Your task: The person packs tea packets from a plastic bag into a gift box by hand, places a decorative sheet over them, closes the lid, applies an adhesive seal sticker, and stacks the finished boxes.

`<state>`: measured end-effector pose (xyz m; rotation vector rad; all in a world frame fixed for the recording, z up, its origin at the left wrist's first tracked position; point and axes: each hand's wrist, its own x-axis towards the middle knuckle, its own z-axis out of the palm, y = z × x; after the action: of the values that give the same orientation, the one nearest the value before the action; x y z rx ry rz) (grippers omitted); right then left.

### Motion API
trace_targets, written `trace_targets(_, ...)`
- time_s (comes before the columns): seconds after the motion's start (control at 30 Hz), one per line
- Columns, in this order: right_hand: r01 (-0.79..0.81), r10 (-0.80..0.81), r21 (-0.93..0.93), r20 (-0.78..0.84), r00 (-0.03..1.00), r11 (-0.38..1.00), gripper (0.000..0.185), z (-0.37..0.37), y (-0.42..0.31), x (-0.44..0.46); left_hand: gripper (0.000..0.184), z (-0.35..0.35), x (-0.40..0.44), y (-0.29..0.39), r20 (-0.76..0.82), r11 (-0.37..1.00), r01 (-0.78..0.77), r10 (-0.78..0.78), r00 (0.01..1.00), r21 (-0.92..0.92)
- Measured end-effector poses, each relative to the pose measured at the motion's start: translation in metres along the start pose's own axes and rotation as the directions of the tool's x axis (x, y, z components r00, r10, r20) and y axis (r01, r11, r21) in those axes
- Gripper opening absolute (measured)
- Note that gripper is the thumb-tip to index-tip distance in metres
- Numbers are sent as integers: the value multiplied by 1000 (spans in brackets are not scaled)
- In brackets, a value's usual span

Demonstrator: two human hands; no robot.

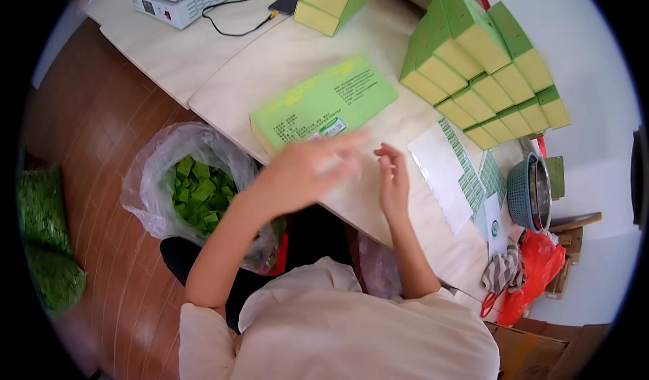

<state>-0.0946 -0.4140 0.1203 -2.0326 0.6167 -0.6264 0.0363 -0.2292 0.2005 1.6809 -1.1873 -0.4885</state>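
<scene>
A green box [324, 103] with printed text and a small label lies flat on the table [223, 82]. My left hand [307, 170] is over the box's front edge, its fingers extended and blurred by motion, with nothing seen in them; whether it touches the box cannot be told. To the right of the box, above the table, my right hand [394, 177] has loosely bent fingers that stand apart, and nothing shows between them. White sheets [439, 170] with rows of small green labels lie to its right.
Green boxes [480, 62] are stacked at the back right, with more boxes [331, 1] at the back. A scale [186, 1] and phone [285, 3] stand back left. Below left is a plastic bag [145, 197] of green packets. Basins [524, 191] and a red bag [541, 272] are right.
</scene>
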Motion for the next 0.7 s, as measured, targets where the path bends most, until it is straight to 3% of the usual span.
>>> trace_targets(0.03,17,-17,2,-8,1000,1000,32,7,3,-8,39,-13,-3,-7,-222,999,30,-39,974,-43)
trace_targets(0.1,192,-194,-296,26,981,936,40,25,6,-15,38,-36,-2,-37,-587,961,85,90,804,263)
trace_targets(0.13,224,-228,-288,21,973,931,40,36,5,-15,38,-36,-2,-59,-603,957,74,117,789,282)
trace_targets(0.2,143,-121,-257,98,988,956,50,57,3,-16,47,-30,-7,-98,-484,933,359,-328,811,-30)
trace_targets(0.23,168,-150,-245,92,984,955,50,61,7,-15,49,-26,-11,-95,-450,927,371,-353,820,-52)
trace_targets(0.27,100,-90,-109,93,992,989,54,66,13,-13,50,-20,-16,-89,-412,921,385,-377,830,-67)
trace_targets(0.3,27,-30,31,106,994,999,59,70,14,-9,50,-16,-20,-81,-403,926,366,-369,837,-89)
trace_targets(0.33,43,-48,50,99,994,998,59,71,6,-7,49,-10,-25,-73,-391,929,351,-367,844,-116)
trace_targets(0.4,-130,79,323,168,983,937,62,54,-28,-7,48,7,-33,-75,-362,937,287,-342,867,-197)
trace_targets(0.5,-389,225,627,328,918,675,70,15,-70,-16,45,21,-35,-58,-337,903,163,-310,889,-398)
trace_targets(0.53,-374,214,634,316,924,677,70,6,-73,-15,45,15,-31,-48,-339,908,150,-294,894,-390)
trace_targets(0.6,-315,144,787,282,948,530,73,-11,-77,-12,41,-2,-26,-27,-240,751,-13,-195,951,-660)
trace_targets(0.63,-250,110,794,229,967,554,74,-17,-82,-10,40,-11,-23,-23,-200,714,-14,-178,963,-700)
trace_targets(0.67,-243,100,793,227,969,558,74,-22,-89,-5,40,-15,-16,-29,-207,716,-24,-169,963,-698)
trace_targets(0.7,-103,-6,789,134,991,606,73,-26,-98,4,38,-14,-8,-43,-332,892,-33,-134,934,-450)
